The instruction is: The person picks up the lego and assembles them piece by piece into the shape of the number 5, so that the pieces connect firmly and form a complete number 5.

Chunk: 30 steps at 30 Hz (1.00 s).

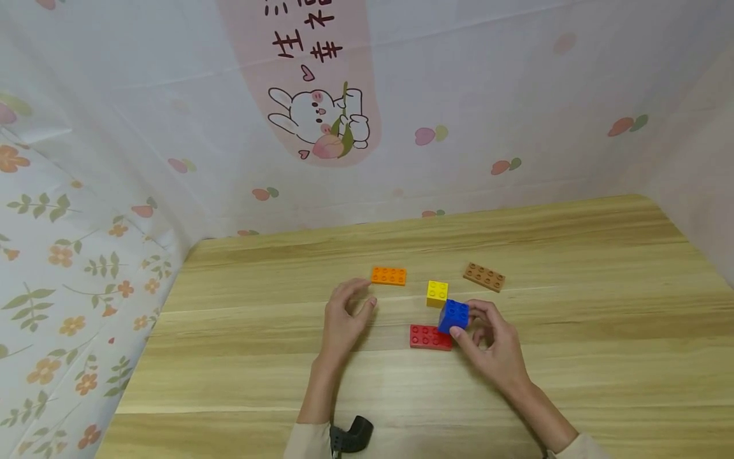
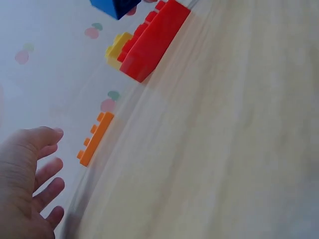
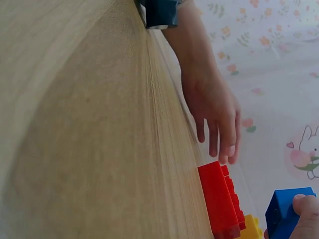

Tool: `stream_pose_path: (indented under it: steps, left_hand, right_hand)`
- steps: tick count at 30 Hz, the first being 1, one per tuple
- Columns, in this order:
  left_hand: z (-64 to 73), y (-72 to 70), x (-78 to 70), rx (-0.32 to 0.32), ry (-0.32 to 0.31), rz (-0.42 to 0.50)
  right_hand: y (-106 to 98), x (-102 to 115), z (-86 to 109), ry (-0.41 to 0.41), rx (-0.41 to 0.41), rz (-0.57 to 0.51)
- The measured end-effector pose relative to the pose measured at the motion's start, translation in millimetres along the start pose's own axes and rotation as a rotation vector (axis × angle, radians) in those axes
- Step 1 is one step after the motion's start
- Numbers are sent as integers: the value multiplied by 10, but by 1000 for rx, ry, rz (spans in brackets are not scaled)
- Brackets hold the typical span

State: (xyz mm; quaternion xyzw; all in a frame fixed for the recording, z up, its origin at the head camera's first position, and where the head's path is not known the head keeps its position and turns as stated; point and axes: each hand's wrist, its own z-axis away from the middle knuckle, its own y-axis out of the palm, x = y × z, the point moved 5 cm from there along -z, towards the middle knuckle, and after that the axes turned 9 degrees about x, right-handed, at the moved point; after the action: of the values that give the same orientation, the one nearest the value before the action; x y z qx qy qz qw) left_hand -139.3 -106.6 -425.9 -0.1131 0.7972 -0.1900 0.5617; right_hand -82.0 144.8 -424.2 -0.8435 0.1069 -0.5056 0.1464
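Evidently, I have the blue block (image 1: 453, 317) pinched in the right hand (image 1: 500, 352), raised near the red brick (image 1: 424, 337); the left hand (image 1: 341, 328) is empty, fingers parted from thumb. I judge this positioning, calling next for careful alignment. Patterned cloth (image 1: 487, 76) backs the wood-grain worktop (image 1: 229, 357).

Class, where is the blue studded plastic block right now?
Right of centre in the head view, the blue studded plastic block is pinched in the right hand, visually overlapping the red rectangular plastic brick.

The bricks (image 1: 437, 294) are blue, red, yellow, orange and brown, the white cloth (image 1: 74, 299) flowered.
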Motion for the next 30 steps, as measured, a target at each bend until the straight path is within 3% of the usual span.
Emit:
stream_pose_path:
  steps: [8,13,17,24,30]
  left_hand:
    - [-234,28,40,92,32,-101]
    - [-408,24,114,180,-31,-171]
    - [-470,42,173,240,-74,-213]
    - [-508,53,172,259,-34,-290]
    - [-514,84,162,266,-44,-279]
  right_hand:
    - [2,15,7,20,-4,35]
    - [24,35,-6,20,9,34]
    - [27,27,-5,19,8,11]
    - [20,8,-13,-6,17,-6]
    - [-13,8,-5,7,10,2]
